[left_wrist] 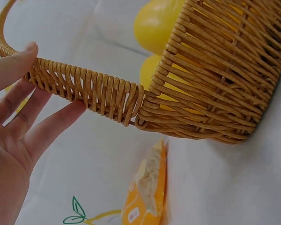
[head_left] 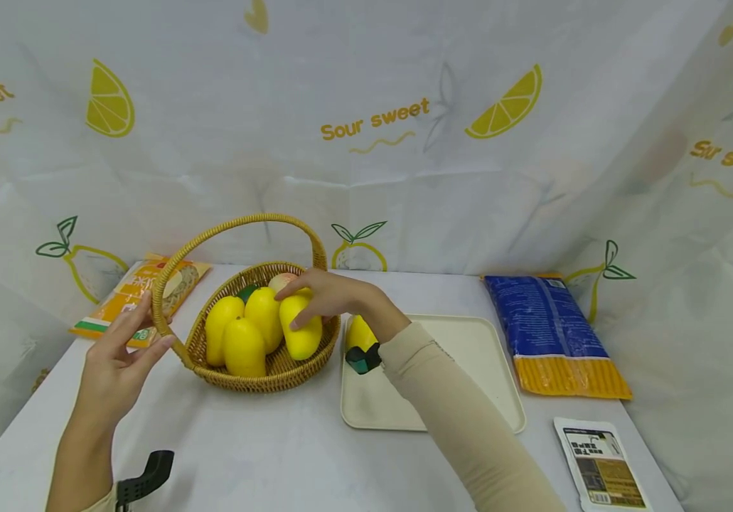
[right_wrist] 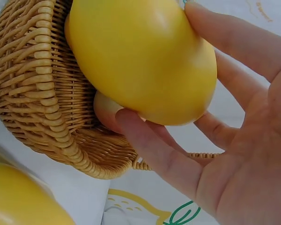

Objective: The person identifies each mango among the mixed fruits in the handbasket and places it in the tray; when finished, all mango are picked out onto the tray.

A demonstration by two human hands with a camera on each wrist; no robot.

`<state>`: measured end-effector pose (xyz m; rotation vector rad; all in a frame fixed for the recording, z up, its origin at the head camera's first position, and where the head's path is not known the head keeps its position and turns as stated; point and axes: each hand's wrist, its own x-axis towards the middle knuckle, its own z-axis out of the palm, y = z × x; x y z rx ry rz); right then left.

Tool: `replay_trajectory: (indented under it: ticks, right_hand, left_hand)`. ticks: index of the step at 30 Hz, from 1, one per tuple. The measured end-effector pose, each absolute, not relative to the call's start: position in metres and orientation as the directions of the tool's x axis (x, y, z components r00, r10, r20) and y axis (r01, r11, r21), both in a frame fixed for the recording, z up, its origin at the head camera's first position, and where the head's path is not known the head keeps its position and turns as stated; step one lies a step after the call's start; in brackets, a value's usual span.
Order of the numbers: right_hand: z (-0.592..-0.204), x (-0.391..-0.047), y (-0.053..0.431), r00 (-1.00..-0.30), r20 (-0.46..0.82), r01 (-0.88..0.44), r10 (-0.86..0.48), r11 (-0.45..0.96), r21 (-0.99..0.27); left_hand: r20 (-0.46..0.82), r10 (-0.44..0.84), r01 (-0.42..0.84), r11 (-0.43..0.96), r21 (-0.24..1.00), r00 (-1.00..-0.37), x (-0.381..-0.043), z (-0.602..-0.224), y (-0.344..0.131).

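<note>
The wicker basket (head_left: 257, 385) stands on the table with several yellow mangoes (head_left: 244, 348) in it. A dark green fruit (head_left: 247, 292) and a pale pinkish fruit (head_left: 284, 281) show behind them. My left hand (head_left: 110, 363) holds the left side of the arched handle (left_wrist: 103, 91), thumb on one face and fingers on the other. At the basket's right side, my right hand (head_left: 330, 294) grips a mango (right_wrist: 140, 61) by its upper part, fingers and thumb spread around it. That mango's lower end is still inside the rim.
Right of the basket lies a cream tray (head_left: 468, 370) with another mango (head_left: 358, 333) at its left, partly hidden by my right wrist. An orange bag (head_left: 116, 306) lies behind the handle. A blue-and-orange bag (head_left: 552, 327) and a white-and-brown packet (head_left: 603, 466) lie to the right.
</note>
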<state>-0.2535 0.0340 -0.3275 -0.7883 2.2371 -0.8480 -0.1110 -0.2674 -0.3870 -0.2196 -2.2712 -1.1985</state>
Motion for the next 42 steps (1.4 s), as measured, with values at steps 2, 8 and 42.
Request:
replay_trajectory:
  ticks: [2,8,42]
  right_hand:
    - [-0.325,-0.251,0.037,-0.638,-0.319,-0.3,-0.701,0.608,-0.735]
    - [-0.32,-0.247,0.05,-0.601,-0.242,-0.378,-0.762,0.538,-0.754]
    - [-0.308,-0.238,0.187,-0.824,-0.123,-0.251,-0.553,0.551,-0.796]
  left_hand:
    - [0.545,-0.109,0.39,0.586,0.711,-0.831,-0.111,-0.387,-0.267]
    - [0.547,-0.106,0.392,0.586,0.709,-0.83,-0.112,-0.386,-0.267]
    - [0.546,-0.12,0.383,0.589,0.711,-0.829,-0.11,-0.388,-0.266]
